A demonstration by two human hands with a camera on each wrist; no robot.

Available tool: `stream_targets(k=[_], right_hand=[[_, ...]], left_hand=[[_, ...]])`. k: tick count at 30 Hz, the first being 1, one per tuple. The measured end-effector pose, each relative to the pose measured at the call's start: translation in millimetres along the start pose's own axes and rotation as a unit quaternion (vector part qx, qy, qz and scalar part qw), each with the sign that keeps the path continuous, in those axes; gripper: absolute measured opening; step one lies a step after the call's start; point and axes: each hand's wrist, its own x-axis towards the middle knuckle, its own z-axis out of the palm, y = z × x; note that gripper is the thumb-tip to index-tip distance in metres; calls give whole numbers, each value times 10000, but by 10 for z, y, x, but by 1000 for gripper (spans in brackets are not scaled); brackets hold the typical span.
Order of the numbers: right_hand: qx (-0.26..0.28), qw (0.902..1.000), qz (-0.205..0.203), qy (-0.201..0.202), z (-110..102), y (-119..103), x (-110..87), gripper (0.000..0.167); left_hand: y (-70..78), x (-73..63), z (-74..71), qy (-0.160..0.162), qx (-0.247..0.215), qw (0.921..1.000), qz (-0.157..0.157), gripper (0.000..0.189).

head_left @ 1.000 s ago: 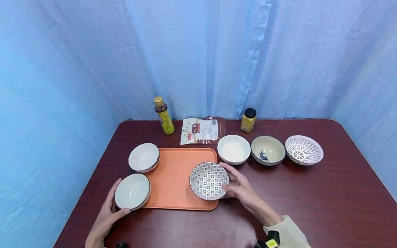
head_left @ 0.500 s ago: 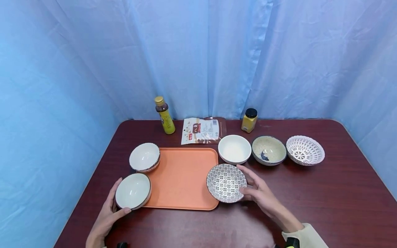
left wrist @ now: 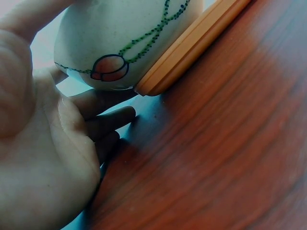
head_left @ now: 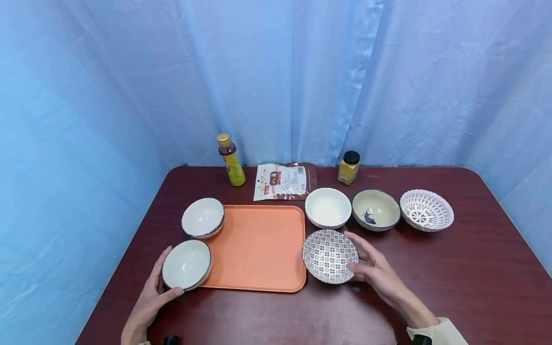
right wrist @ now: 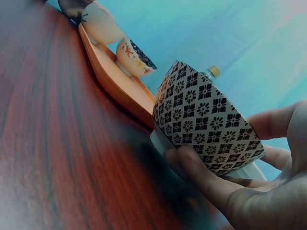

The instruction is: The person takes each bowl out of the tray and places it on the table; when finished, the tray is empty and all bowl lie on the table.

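Head view: the left hand (head_left: 148, 302) grips the pale bowl (head_left: 186, 263) at the near left corner of the tray (head_left: 258, 249); the right hand (head_left: 380, 277) holds the patterned bowl (head_left: 327, 255) just right of the tray. Gripped from one side only, the patterned bowl could slip or roll; moved farther away, it might knock the white bowl (head_left: 327, 208). Some left fingers are hidden behind the pale bowl, and whether the patterned bowl touches the surface (head_left: 448, 287) is hard to tell.
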Motion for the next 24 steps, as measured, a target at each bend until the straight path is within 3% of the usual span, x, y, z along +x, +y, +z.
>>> stream_targets(k=[24], right_hand=[[100,9999,109,20,-125,58,7,74]], left_hand=[[-14,-21,-9,-72,-67,9997,223,99]])
